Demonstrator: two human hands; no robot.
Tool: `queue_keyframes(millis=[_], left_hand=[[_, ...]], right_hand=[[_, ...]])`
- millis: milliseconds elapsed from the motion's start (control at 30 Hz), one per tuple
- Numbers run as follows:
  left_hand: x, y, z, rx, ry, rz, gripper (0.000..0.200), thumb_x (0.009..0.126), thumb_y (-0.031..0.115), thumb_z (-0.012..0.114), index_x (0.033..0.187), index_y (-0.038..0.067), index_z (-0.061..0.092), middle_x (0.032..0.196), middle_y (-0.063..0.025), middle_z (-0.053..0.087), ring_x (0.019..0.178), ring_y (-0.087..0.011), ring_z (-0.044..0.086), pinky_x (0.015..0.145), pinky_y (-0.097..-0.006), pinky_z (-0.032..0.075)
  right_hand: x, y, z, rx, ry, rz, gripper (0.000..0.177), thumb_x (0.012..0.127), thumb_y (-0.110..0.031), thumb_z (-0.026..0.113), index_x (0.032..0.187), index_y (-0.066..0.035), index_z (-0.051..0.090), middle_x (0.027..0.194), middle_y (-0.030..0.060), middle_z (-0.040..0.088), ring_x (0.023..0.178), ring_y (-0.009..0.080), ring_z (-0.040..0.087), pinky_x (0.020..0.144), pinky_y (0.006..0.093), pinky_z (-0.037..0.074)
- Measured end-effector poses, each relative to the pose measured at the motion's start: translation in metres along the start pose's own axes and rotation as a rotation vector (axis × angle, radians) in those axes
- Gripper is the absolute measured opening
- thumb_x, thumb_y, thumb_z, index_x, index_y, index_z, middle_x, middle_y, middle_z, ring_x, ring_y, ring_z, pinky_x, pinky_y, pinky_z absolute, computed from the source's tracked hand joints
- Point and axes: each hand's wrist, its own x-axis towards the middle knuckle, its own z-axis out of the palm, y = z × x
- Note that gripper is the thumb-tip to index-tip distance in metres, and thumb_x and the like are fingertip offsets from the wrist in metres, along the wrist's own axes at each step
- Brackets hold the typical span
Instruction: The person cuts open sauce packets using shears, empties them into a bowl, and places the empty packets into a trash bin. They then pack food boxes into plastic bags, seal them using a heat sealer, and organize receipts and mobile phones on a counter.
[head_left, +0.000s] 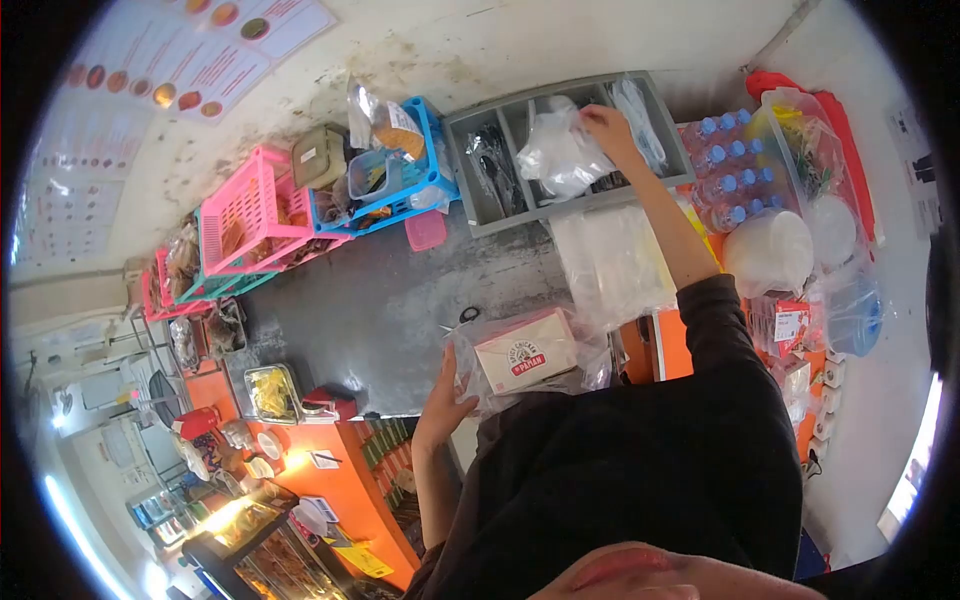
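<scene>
Because the crumpled clear bag [560, 150] covers the fingertips of the right hand [608, 125], I cannot tell its grip; both are in the grey divided tray [480, 205] at the far edge of the worktop [370, 310]. At the near edge, the left hand [440, 400] clasps a bagged box [525, 352].

This looks like a small food stall. Menu posters [200, 60] with dish photos hang on the wall; a cutlery tray [470, 195], baskets of packets [245, 215] and bottled water [735, 170] stand along the counter's [380, 310] far edge.
</scene>
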Motion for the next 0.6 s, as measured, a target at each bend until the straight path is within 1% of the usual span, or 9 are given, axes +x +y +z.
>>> queue_keyframes(millis=[33, 100, 233, 333, 400, 433, 500, 567, 600], left_hand=[[-0.002, -0.002, 0.000, -0.006, 0.006, 0.009, 0.099, 0.073, -0.016, 0.059, 0.148, 0.017, 0.003, 0.154, -0.0112, -0.002, 0.138, -0.0215, 0.016, 0.110, -0.0349, 0.029], [-0.006, -0.005, 0.000, -0.037, 0.016, -0.033, 0.098, 0.073, -0.015, 0.059, 0.148, 0.016, 0.004, 0.154, -0.0124, 0.000, 0.139, -0.0214, 0.013, 0.110, -0.0367, 0.028], [-0.012, -0.006, 0.000, 0.054, 0.031, 0.005, 0.097, 0.074, -0.014, 0.059, 0.148, 0.016, 0.005, 0.154, -0.0135, 0.000, 0.140, -0.0227, 0.009, 0.110, -0.0380, 0.029], [-0.013, -0.017, 0.000, 0.044, 0.007, 0.114, 0.096, 0.075, -0.014, 0.059, 0.148, 0.016, 0.005, 0.154, -0.0136, -0.001, 0.141, -0.0236, 0.007, 0.110, -0.0380, 0.029], [-0.016, -0.022, 0.002, 0.001, 0.002, 0.133, 0.096, 0.075, -0.014, 0.059, 0.148, 0.015, 0.005, 0.154, -0.0131, -0.002, 0.141, -0.0231, 0.007, 0.109, -0.0372, 0.029], [-0.017, -0.023, 0.002, -0.001, 0.004, 0.137, 0.096, 0.075, -0.014, 0.059, 0.148, 0.015, 0.005, 0.154, -0.0131, -0.002, 0.141, -0.0231, 0.007, 0.109, -0.0372, 0.029], [-0.020, -0.024, 0.002, -0.058, 0.003, 0.032, 0.095, 0.073, -0.009, 0.063, 0.148, 0.011, 0.007, 0.154, -0.0122, 0.005, 0.142, -0.0263, -0.002, 0.110, -0.0398, 0.027], [-0.019, -0.034, 0.001, -0.024, 0.001, 0.080, 0.095, 0.073, -0.008, 0.063, 0.148, 0.011, 0.007, 0.154, -0.0123, 0.005, 0.142, -0.0264, -0.002, 0.110, -0.0399, 0.027], [-0.019, -0.037, 0.000, 0.007, -0.001, 0.123, 0.095, 0.073, -0.008, 0.063, 0.148, 0.010, 0.007, 0.154, -0.0124, 0.005, 0.142, -0.0265, -0.002, 0.110, -0.0400, 0.027]], right_hand=[[-0.001, -0.005, -0.001, -0.003, -0.004, -0.011, 0.016, 0.081, -0.014, 0.063, 0.091, -0.001, 0.065, 0.082, 0.0091, 0.067, 0.079, 0.0186, 0.065, 0.070, 0.0315, 0.050], [-0.007, -0.043, -0.008, 0.827, -0.099, 0.370, 0.018, 0.085, -0.011, 0.059, 0.101, -0.003, 0.062, 0.085, 0.0071, 0.066, 0.075, 0.0153, 0.063, 0.066, 0.0294, 0.050], [-0.012, -0.068, -0.012, 0.786, -0.145, 0.437, 0.012, 0.088, -0.008, 0.056, 0.099, -0.004, 0.059, 0.089, 0.0078, 0.065, 0.074, 0.0153, 0.062, 0.066, 0.0284, 0.050], [-0.006, -0.041, -0.017, 0.422, 0.063, 0.253, 0.010, 0.083, 0.000, 0.057, 0.093, -0.002, 0.059, 0.086, 0.0064, 0.064, 0.070, 0.0159, 0.061, 0.063, 0.0287, 0.051], [-0.015, -0.048, -0.024, -0.446, 0.485, -0.255, 0.019, 0.074, 0.002, 0.057, 0.093, 0.000, 0.059, 0.088, 0.0122, 0.062, 0.082, 0.0279, 0.061, 0.073, 0.0384, 0.050], [-0.017, -0.050, -0.022, -0.447, 0.485, -0.260, 0.019, 0.074, 0.002, 0.057, 0.093, 0.000, 0.059, 0.088, 0.0122, 0.062, 0.082, 0.0279, 0.061, 0.073, 0.0384, 0.050], [-0.020, -0.041, -0.013, -0.670, 0.344, -0.820, 0.027, 0.070, 0.000, 0.058, 0.097, -0.001, 0.059, 0.094, 0.0146, 0.060, 0.091, 0.0330, 0.058, 0.082, 0.0421, 0.046], [-0.032, -0.007, 0.022, -0.828, 0.143, -0.607, 0.031, 0.071, 0.000, 0.056, 0.101, -0.004, 0.060, 0.110, 0.0126, 0.059, 0.109, 0.0289, 0.051, 0.094, 0.0455, 0.039], [-0.047, -0.001, 0.034, -0.940, 0.171, -0.670, 0.031, 0.072, -0.002, 0.057, 0.102, -0.006, 0.060, 0.110, 0.0120, 0.058, 0.109, 0.0279, 0.051, 0.094, 0.0479, 0.038]])
